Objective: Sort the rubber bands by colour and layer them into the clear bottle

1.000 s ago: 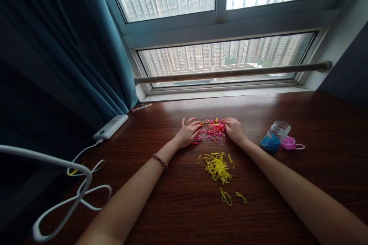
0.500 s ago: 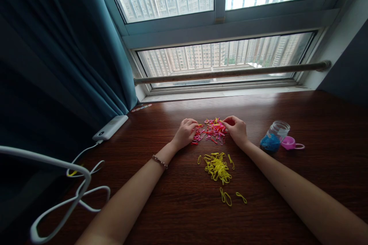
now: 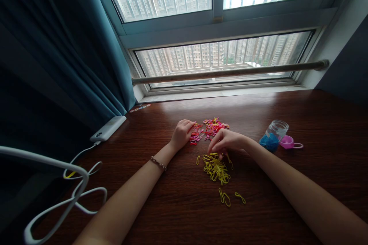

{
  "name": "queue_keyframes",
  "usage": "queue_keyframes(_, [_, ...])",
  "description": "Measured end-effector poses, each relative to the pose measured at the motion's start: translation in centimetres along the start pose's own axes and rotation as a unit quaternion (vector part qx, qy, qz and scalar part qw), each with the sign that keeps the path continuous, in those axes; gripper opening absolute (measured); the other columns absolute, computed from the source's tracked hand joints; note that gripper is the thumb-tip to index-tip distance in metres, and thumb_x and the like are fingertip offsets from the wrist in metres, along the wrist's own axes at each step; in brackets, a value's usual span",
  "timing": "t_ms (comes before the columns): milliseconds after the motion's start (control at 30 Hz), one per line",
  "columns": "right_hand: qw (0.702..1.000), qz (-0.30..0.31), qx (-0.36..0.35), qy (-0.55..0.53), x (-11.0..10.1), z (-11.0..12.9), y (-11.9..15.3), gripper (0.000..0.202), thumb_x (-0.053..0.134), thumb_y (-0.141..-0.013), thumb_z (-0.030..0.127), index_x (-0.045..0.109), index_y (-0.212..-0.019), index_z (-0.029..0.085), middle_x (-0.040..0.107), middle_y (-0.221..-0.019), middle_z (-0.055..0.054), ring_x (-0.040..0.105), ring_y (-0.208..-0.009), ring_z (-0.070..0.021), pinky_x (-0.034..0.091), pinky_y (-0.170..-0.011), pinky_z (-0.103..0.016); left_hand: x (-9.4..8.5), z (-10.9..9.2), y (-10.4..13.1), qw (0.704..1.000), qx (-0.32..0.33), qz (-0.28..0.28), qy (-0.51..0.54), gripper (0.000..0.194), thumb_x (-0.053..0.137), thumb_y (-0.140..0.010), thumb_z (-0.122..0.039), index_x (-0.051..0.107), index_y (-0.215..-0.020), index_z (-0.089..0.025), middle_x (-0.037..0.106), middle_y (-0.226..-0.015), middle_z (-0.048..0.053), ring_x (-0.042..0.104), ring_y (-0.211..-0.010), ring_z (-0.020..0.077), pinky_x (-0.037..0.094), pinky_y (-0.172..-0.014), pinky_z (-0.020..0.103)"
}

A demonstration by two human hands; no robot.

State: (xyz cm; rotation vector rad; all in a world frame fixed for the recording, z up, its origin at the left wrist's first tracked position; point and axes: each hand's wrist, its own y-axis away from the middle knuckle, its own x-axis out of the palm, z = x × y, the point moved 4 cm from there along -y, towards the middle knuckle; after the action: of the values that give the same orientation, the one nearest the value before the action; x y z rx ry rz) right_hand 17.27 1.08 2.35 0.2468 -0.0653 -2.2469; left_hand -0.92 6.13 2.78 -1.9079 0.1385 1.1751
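Observation:
A heap of pink and red bands (image 3: pixel 212 127), with a few yellow ones among them, lies on the dark wooden table. My left hand (image 3: pixel 183 132) rests at the heap's left edge, fingers closed together by the red and pink bands; what they pinch is too small to make out. Nearer to me is a pile of yellow bands (image 3: pixel 216 168). Over its far edge hangs my right hand (image 3: pixel 225 141), thumb and forefinger closed near the top yellow bands; anything between them is hidden. Loose yellow bands (image 3: pixel 240 198) lie below the pile.
To the right stands a tilted clear jar (image 3: pixel 274 136) with blue bands inside, beside a pink lid (image 3: pixel 287 142). At the left are a white power bank (image 3: pixel 108 128) and a looping white cable (image 3: pixel 86 183). A blue curtain and a window lie beyond.
My right hand has moved from the right side of the pink and red heap toward me and left, to the yellow pile. My left hand has barely moved.

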Motion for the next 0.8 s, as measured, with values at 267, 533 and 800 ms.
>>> queue_keyframes(267, [0.792,-0.445,-0.14,0.393,-3.1,-0.7,-0.4,0.026,0.045,-0.084,0.024,0.062,-0.104,0.019,0.06,-0.111,-0.008,0.047,-0.111,-0.0236,0.034,-0.096,-0.04,0.1,-4.6,0.5,0.989,0.121,0.062,0.049,0.021,0.041,-0.086,-0.023,0.06,-0.094,-0.021,0.065,-0.092,0.006,0.056,-0.092,0.0178,0.043,-0.089,0.039])
queue_keyframes(533, [0.783,-0.403,-0.065,0.468,-3.1,-1.9,-0.9,0.026,0.039,-0.088,0.022,0.065,-0.09,0.021,0.065,-0.102,-0.005,0.045,-0.112,-0.0219,0.023,-0.099,-0.044,0.1,-8.0,0.9,0.973,0.183,0.129,0.056,0.032,0.037,-0.085,-0.023,0.053,-0.112,-0.018,0.061,-0.109,0.008,0.05,-0.109,0.0188,0.033,-0.101,0.04])
queue_keyframes(800, [0.797,-0.428,-0.118,0.409,-3.9,-1.7,-0.7,0.029,0.043,-0.085,0.021,0.067,-0.07,0.02,0.068,-0.082,-0.004,0.056,-0.095,-0.0198,0.036,-0.092,-0.034,1.8,-5.7,0.0,0.987,-0.007,0.161,-0.016,0.034,0.031,-0.09,-0.038,0.049,-0.116,-0.025,0.048,-0.128,0.003,0.024,-0.13,0.0243,0.007,-0.105,0.057])
